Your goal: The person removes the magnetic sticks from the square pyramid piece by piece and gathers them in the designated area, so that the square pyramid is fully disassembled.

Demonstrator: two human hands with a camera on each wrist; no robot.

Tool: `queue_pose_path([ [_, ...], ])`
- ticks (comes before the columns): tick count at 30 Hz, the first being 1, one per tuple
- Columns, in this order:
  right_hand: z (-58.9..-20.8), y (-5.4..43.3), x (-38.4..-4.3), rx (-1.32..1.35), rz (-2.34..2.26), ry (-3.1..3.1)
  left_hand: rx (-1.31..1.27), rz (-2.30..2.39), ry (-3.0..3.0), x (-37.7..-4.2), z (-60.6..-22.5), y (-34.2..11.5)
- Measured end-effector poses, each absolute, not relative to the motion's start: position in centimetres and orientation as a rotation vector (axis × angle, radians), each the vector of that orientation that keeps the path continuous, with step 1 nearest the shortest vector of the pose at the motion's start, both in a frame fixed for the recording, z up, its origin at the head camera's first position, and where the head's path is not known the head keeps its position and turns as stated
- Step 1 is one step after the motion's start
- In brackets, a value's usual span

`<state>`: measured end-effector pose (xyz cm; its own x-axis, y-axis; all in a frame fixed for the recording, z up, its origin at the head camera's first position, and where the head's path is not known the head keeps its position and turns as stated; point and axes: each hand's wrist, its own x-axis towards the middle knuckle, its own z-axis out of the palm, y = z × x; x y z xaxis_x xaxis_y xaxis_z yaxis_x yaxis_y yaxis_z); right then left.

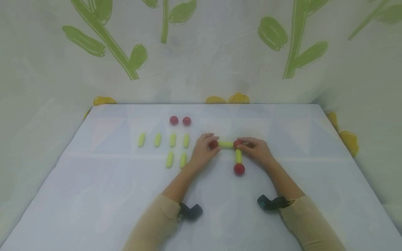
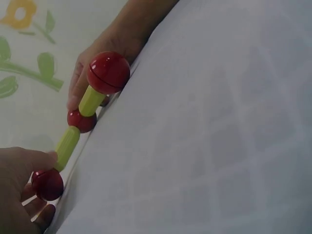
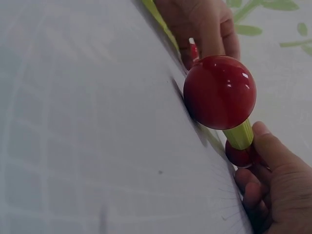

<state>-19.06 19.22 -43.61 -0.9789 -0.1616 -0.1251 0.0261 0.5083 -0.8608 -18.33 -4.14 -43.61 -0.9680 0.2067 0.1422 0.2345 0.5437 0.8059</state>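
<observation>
We see the left hand (image 1: 203, 150) holding the end ball (image 1: 213, 144), the right hand (image 1: 257, 150) the corner ball (image 1: 237, 143) — one stick (image 1: 225, 144) between. Another stick (image 1: 238, 157) joins the near ball (image 1: 239, 169), seemingly on the table (image 1: 103, 195).

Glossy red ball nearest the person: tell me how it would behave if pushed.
The glossy red ball probably won't roll freely, since it appears joined to the ridged yellow-green stick. Its shiny surface may be slippery.
</observation>
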Motion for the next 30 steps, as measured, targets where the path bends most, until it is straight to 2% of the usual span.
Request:
queue_pose_path([
  [11,-43.9,19.2,-19.3,-0.116,-1.413,2.587,-0.322,-1.505,-2.558,-18.8,-45.0,-3.6],
  [30,-43.6,19.1,-19.2,-0.08,-1.391,2.583,-0.217,-1.493,-2.544,-18.4,-44.7,-3.5],
])
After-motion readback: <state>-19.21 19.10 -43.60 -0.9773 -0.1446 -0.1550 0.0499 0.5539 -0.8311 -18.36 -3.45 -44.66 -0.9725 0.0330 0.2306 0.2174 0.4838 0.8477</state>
